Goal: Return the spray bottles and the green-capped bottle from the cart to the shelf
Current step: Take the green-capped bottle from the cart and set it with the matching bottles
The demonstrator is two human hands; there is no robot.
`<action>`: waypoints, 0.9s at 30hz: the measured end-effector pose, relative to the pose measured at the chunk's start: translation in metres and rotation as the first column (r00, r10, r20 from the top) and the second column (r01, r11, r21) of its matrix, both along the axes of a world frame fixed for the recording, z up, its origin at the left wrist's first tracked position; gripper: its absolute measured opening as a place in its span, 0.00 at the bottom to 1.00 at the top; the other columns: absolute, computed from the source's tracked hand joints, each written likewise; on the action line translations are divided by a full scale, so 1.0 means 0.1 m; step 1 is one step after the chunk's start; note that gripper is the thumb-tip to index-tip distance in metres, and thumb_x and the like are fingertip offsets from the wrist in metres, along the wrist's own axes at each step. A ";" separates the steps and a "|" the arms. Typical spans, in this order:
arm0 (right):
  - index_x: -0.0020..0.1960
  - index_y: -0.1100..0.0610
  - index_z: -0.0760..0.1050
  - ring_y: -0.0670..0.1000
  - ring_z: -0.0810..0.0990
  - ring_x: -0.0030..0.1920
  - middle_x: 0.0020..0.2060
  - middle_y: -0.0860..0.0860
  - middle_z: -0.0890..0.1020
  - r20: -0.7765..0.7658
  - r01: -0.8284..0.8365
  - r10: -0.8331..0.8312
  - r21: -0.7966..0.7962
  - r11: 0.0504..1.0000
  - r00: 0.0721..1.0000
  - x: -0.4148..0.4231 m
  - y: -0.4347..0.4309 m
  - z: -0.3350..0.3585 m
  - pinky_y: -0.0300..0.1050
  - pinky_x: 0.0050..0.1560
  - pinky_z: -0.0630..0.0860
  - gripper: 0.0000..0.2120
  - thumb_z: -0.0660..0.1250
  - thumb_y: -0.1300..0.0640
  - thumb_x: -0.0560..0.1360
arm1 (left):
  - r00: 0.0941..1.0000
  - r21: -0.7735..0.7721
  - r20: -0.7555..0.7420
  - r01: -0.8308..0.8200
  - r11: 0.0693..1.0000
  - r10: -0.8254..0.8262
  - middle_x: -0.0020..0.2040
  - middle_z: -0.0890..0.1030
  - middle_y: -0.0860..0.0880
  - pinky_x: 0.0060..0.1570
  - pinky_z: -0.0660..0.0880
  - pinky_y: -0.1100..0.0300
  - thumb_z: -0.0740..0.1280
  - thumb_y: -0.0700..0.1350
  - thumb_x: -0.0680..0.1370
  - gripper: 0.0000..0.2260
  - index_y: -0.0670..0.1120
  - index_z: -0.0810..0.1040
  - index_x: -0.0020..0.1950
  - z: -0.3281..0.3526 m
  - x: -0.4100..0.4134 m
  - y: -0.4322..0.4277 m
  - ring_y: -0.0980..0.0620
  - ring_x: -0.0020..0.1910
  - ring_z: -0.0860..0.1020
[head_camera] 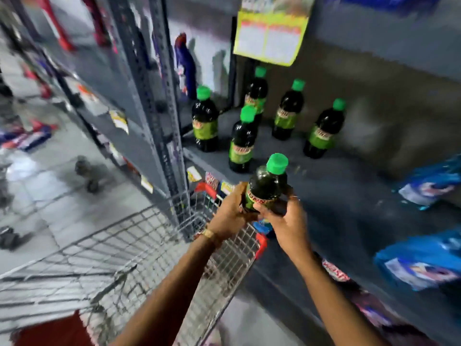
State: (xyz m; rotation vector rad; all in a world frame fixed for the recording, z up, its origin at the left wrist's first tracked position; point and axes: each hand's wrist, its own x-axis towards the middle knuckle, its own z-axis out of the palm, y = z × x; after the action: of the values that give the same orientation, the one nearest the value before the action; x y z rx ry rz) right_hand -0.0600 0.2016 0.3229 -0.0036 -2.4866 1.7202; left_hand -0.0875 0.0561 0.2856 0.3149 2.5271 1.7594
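The left hand (230,211) and right hand (287,221) both hold tight one green-capped bottle (268,186) by the shelf (336,196).

The dark green-capped bottle (268,186), green-labelled and tilted slightly, sits over the grey shelf's (336,196) front edge.

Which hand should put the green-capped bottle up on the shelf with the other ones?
Probably the right hand. It grips the green-capped bottle on the side toward the shelf. The left hand holds the cart side.
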 end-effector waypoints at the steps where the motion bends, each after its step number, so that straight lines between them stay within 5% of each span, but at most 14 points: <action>1: 0.62 0.56 0.72 0.49 0.82 0.52 0.53 0.52 0.83 -0.024 0.041 -0.040 0.026 0.999 0.999 -0.07 0.09 0.04 0.46 0.54 0.79 0.30 0.76 0.51 0.64 | 0.998 -0.077 -0.051 0.029 0.997 -0.033 0.55 0.81 0.43 0.55 0.77 0.46 0.75 0.49 0.66 0.30 0.42 0.68 0.63 0.10 -0.10 0.10 0.44 0.54 0.80; 6: 0.59 0.57 0.73 0.55 0.80 0.54 0.51 0.55 0.82 -0.021 0.133 -0.132 0.075 0.988 0.991 -0.39 0.44 -0.09 0.54 0.56 0.77 0.26 0.73 0.45 0.67 | 0.993 -0.363 -0.026 0.099 0.926 -0.117 0.58 0.80 0.46 0.48 0.71 0.60 0.72 0.49 0.71 0.28 0.47 0.64 0.66 0.20 -0.45 0.47 0.44 0.57 0.79; 8: 0.60 0.57 0.73 0.54 0.80 0.55 0.52 0.55 0.82 -0.009 0.126 -0.126 0.110 0.986 0.992 -0.47 0.51 -0.16 0.53 0.56 0.77 0.26 0.73 0.44 0.67 | 0.984 -0.353 -0.044 0.144 0.924 -0.170 0.64 0.76 0.46 0.58 0.68 0.61 0.71 0.50 0.72 0.32 0.46 0.60 0.70 0.10 -0.53 0.49 0.49 0.63 0.74; 11: 0.62 0.59 0.72 0.56 0.79 0.57 0.54 0.57 0.81 -0.015 0.126 -0.125 0.146 0.981 0.992 -0.61 0.59 -0.20 0.56 0.57 0.76 0.28 0.72 0.46 0.68 | 0.970 -0.540 -0.081 0.150 0.828 -0.229 0.76 0.61 0.42 0.76 0.53 0.50 0.65 0.55 0.75 0.38 0.43 0.50 0.77 -0.05 -0.64 0.44 0.46 0.76 0.58; 15: 0.64 0.58 0.69 0.49 0.78 0.56 0.54 0.50 0.80 0.024 0.054 -0.056 0.077 0.996 0.998 -0.65 0.56 -0.19 0.34 0.52 0.73 0.31 0.76 0.51 0.66 | 0.942 -0.728 -0.213 0.025 0.685 -0.261 0.77 0.45 0.51 0.76 0.35 0.56 0.44 0.64 0.78 0.33 0.46 0.47 0.77 -0.32 -0.54 0.30 0.48 0.78 0.45; 17: 0.63 0.57 0.69 0.49 0.79 0.55 0.53 0.51 0.81 0.045 0.044 -0.047 0.064 0.997 0.998 -0.64 0.51 -0.24 0.27 0.48 0.72 0.33 0.78 0.52 0.62 | 0.936 -0.724 -0.251 -0.013 0.689 -0.247 0.76 0.44 0.54 0.76 0.37 0.53 0.36 0.66 0.75 0.35 0.49 0.47 0.77 -0.42 -0.47 0.27 0.49 0.78 0.43; 22: 0.63 0.57 0.69 0.54 0.79 0.58 0.56 0.56 0.81 0.022 0.113 -0.116 0.104 0.988 0.993 -0.65 0.48 -0.41 0.50 0.58 0.75 0.32 0.77 0.51 0.63 | 0.976 -0.645 -0.184 -0.030 0.764 -0.118 0.78 0.46 0.55 0.74 0.34 0.57 0.36 0.64 0.75 0.32 0.52 0.46 0.77 -0.41 -0.47 0.37 0.54 0.78 0.40; 27: 0.64 0.58 0.69 0.48 0.77 0.55 0.54 0.50 0.79 0.029 0.042 -0.044 0.083 0.996 0.999 -0.61 0.54 -0.37 0.40 0.55 0.71 0.30 0.76 0.55 0.65 | 0.965 -0.721 -0.218 -0.059 0.691 -0.146 0.79 0.45 0.53 0.77 0.39 0.55 0.28 0.64 0.71 0.38 0.50 0.44 0.77 -0.36 -0.49 0.38 0.52 0.78 0.42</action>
State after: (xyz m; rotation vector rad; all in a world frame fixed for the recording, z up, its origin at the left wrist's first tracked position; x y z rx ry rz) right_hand -0.1215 0.2557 0.2855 -0.0759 -2.5580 1.6119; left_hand -0.1366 0.0937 0.2496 0.5671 3.0991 0.5869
